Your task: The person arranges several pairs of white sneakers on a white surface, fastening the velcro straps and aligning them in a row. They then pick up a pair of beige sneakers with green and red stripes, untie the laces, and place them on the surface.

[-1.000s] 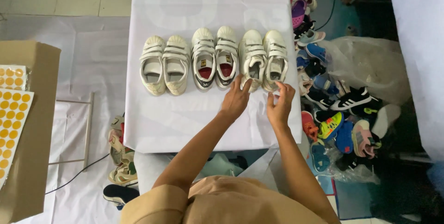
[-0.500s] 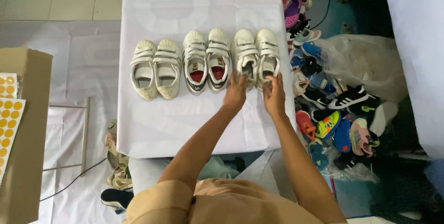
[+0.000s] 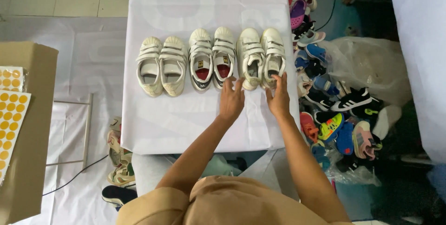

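Nearest the wearer, the left hand [image 3: 231, 100] and right hand [image 3: 278, 98] lie flat with fingers spread, loosely touching the heels of the rightmost pair of white strap-fastened sneakers [image 3: 260, 57] on the white cloth-covered table [image 3: 153, 127]. The step looks like squaring this pair up; any further nudge should be small. Long axes run six to twelve o'clock, toes at twelve. Two similar pairs [image 3: 186, 60] lie at nine o'clock of it.

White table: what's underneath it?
Under the white table near edge, a few loose shoes and a cable lie on the floor. The rest is hidden by the cloth and the person's body.
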